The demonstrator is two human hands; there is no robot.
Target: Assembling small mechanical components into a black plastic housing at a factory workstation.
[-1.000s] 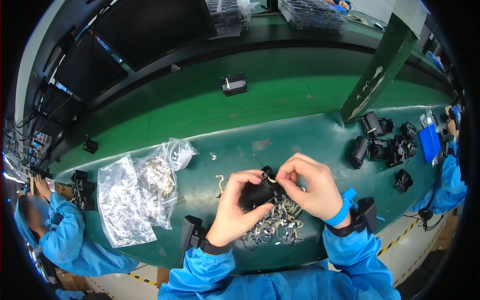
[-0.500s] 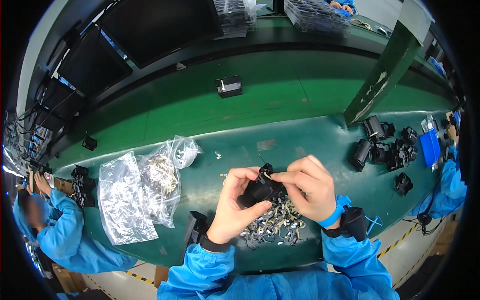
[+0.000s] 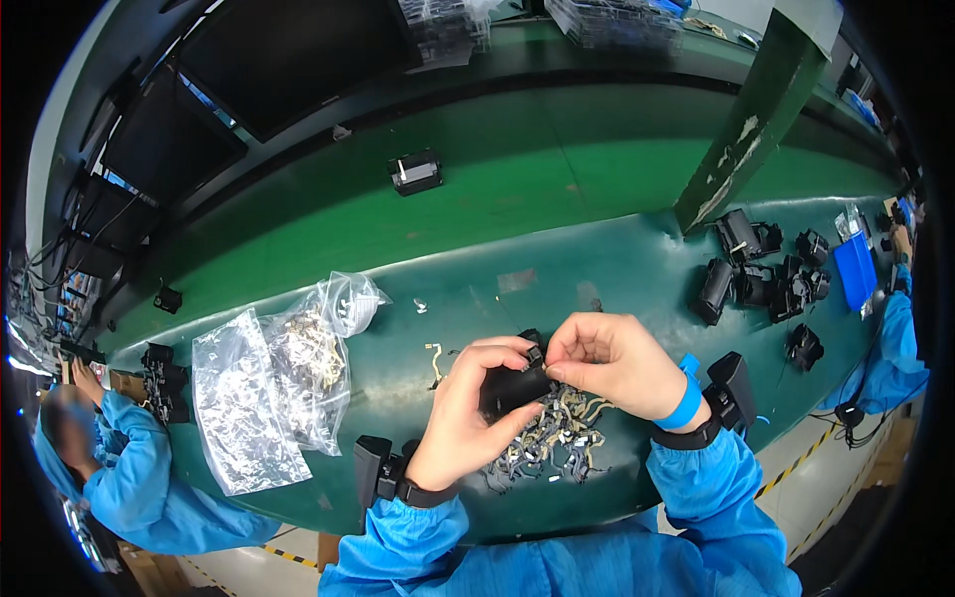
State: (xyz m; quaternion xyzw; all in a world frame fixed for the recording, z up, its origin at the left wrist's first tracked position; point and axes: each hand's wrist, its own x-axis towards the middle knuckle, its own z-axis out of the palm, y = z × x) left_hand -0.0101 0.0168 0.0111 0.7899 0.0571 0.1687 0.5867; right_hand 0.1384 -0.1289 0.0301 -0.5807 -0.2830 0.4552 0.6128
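Observation:
My left hand (image 3: 460, 418) is wrapped round a black plastic housing (image 3: 515, 390), holding it tilted over the bench. At the housing's right end the thumb and index finger of my right hand (image 3: 627, 373) are pinched together. What sits between those fingertips is too small and covered to make out. Below the housing lies a loose pile of small flat ribbon cables (image 3: 552, 448), grey, black and pale gold. One single gold ribbon cable (image 3: 435, 366) rests apart, just left of my left hand.
Clear plastic bags (image 3: 244, 408) of small parts lie on the left. Several black housings (image 3: 756, 284) stand at the right, near a blue tray (image 3: 854, 274). Another housing (image 3: 415, 172) sits on the far ledge. A green post (image 3: 751, 129) rises at the back right. Co-workers sit at both sides.
My right hand has turned, its fingers now pinched closer at the housing's right end. The housing has tipped in my left hand. The whole view has shifted slightly.

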